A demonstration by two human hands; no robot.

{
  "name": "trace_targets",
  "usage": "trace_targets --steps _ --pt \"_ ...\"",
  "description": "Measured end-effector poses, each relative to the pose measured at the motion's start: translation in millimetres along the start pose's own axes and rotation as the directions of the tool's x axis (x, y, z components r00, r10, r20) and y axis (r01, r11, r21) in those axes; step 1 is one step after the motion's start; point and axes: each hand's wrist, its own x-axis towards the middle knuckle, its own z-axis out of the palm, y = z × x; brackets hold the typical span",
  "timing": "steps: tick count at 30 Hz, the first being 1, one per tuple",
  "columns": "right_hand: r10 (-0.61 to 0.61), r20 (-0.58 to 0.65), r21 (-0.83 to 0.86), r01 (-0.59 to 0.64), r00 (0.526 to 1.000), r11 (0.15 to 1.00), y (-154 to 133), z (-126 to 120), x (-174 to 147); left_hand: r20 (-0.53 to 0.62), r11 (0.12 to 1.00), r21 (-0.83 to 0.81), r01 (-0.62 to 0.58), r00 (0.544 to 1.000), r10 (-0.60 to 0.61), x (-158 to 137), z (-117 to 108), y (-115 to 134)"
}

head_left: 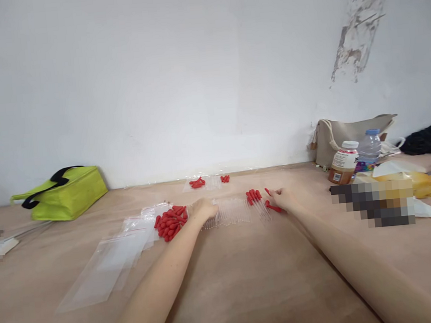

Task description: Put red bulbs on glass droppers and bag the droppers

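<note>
My left hand [203,210] is over the left end of a row of thin clear tubes [235,212], its fingers curled in and its fingertips hidden. Under and beside that wrist lies a heap of red rubber bulbs [170,224]. To the right of the tubes, several droppers with red bulbs [254,196] lie side by side, their clear stems toward me. My right hand [284,199] is closed beside them, with a red rubber bulb [274,207] at its fingers. Another bit of red shows just above its fingertips.
Clear plastic bags [104,264] lie at the left; small red bulbs [198,182] rest on plastic by the wall. A lime-green bag [71,194] stands far left. At the right are a drink bottle [344,163], a water bottle [370,145] and a beige bag [352,132].
</note>
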Motion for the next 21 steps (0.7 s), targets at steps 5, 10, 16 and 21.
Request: trace_targets --steps 5,10,16,21 --pt "-0.162 -0.104 0.196 0.18 0.981 0.964 -26 3 -21 -0.05 0.966 -0.012 -0.259 0.965 0.258 -32 -18 -6" --pt "-0.561 0.003 0.512 0.481 0.828 0.712 -49 23 -74 -0.044 0.848 -0.1 -0.521 0.853 0.519 -79 -23 -33" --pt "-0.733 0.181 0.406 0.629 0.656 0.663 -53 32 -129 -0.256 0.725 -0.174 -0.667 0.741 0.621 -100 3 -57" --pt "-0.722 0.2 0.39 0.622 0.663 0.679 -53 32 -138 -0.284 0.747 -0.238 -0.62 0.78 0.557 -96 11 -62"
